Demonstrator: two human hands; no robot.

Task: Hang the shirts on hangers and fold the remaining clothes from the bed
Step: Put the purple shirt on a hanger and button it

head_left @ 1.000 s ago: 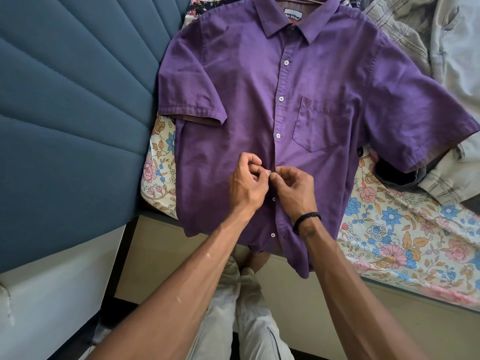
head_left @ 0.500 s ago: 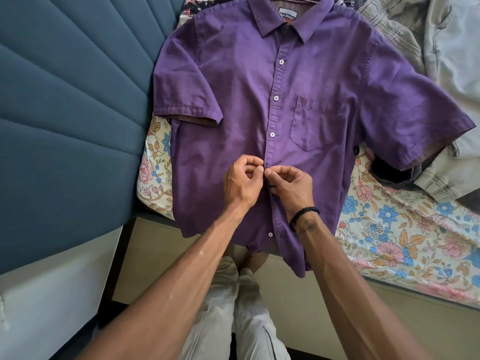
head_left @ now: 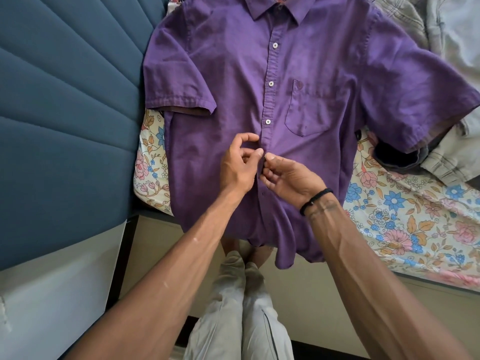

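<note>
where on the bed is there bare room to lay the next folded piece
Bare floral sheet lies right of the purple shirt, below the grey clothes. A narrow strip shows between shirt and blue headboard. Both hands crowd the shirt's button placket.

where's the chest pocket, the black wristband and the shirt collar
chest pocket (head_left: 310,110), head view, middle of pocket front
black wristband (head_left: 314,199), head view, band across right wrist
shirt collar (head_left: 262,7), head view, left collar flap

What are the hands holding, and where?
Both hands, left hand and right hand, pinch the purple shirt at its front button strip, just below the fastened buttons.
</note>
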